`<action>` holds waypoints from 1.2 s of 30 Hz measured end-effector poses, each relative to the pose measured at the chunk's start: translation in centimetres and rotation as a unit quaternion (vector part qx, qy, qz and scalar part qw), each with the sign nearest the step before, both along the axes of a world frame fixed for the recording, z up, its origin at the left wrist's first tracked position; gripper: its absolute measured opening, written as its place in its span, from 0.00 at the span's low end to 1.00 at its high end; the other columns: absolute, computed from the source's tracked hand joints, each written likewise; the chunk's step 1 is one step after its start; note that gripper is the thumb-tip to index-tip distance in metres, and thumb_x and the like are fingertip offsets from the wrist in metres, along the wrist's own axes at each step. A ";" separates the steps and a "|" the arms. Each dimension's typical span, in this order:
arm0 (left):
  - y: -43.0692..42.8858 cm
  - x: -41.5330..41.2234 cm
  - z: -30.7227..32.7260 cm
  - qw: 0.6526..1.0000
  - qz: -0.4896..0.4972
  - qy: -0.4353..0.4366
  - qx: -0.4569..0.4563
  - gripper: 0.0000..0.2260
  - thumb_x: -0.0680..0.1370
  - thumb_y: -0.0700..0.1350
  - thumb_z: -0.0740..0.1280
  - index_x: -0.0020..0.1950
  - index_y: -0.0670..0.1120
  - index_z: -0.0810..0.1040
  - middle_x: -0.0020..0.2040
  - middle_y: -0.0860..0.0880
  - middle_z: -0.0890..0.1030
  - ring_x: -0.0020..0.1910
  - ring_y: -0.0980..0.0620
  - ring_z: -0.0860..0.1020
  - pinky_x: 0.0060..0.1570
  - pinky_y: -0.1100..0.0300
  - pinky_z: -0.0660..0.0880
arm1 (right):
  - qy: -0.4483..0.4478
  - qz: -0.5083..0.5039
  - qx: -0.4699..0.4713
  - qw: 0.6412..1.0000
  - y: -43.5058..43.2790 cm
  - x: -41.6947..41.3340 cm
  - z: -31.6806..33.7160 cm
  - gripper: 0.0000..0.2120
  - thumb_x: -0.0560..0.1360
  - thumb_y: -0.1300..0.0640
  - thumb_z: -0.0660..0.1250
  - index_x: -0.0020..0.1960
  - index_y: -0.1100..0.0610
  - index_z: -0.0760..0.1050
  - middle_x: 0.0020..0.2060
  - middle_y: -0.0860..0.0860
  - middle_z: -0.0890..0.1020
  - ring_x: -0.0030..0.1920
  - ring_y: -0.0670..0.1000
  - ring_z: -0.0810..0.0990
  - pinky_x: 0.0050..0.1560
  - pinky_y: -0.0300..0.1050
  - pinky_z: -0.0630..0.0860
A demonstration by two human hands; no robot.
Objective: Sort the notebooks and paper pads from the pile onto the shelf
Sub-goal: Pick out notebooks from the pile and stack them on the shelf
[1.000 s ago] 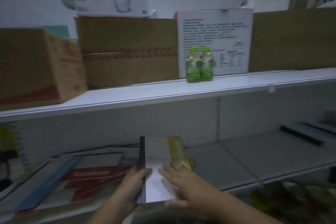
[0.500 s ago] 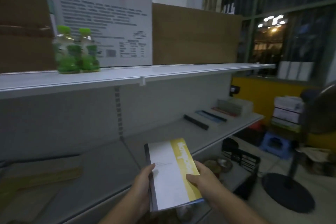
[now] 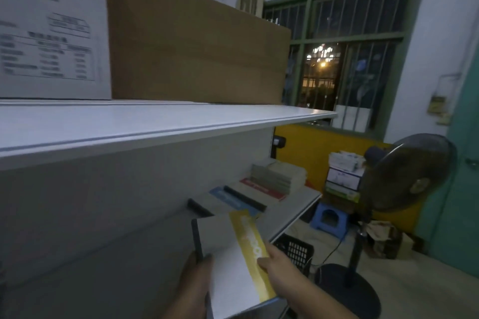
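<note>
A white paper pad (image 3: 228, 261) with a yellow stripe and a black spine is held flat in front of me, over the lower shelf (image 3: 293, 217). My left hand (image 3: 198, 274) grips its spine side and my right hand (image 3: 278, 264) pinches its yellow edge. Further along the shelf lie a black-spined pad (image 3: 199, 208), a blue-covered notebook (image 3: 229, 198) and a red-striped pad (image 3: 261, 189). A stack of grey-green notebooks (image 3: 280, 176) sits at the shelf's far end.
The upper shelf (image 3: 145, 124) carries a large brown carton (image 3: 197, 49) and a white printed box (image 3: 49, 33). Beyond the shelf end stand a floor fan (image 3: 404, 176), a blue stool (image 3: 329, 219), a black crate (image 3: 295, 251) and stacked boxes (image 3: 343, 176).
My view has swung right along the shelves; the pile and green bottles are out of sight. The pad, held in both hands, has travelled right toward the sorted notebooks.
</note>
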State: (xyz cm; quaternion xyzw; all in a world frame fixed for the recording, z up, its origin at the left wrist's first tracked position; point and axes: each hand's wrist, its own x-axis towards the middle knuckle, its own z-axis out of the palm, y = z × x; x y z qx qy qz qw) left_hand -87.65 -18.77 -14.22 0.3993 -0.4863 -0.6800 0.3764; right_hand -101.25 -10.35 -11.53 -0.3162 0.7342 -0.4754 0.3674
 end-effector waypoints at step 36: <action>-13.7 -35.4 -1.6 0.819 -0.011 -0.556 -0.143 0.35 0.79 0.42 0.62 0.78 0.51 0.43 0.78 0.40 0.39 0.77 0.39 0.42 0.75 0.49 0.48 | 0.549 0.201 -0.212 0.783 -23.4 -34.1 -7.6 0.09 0.69 0.54 0.58 0.33 0.52 0.73 0.30 0.49 0.76 0.31 0.52 0.76 0.33 0.40 0.60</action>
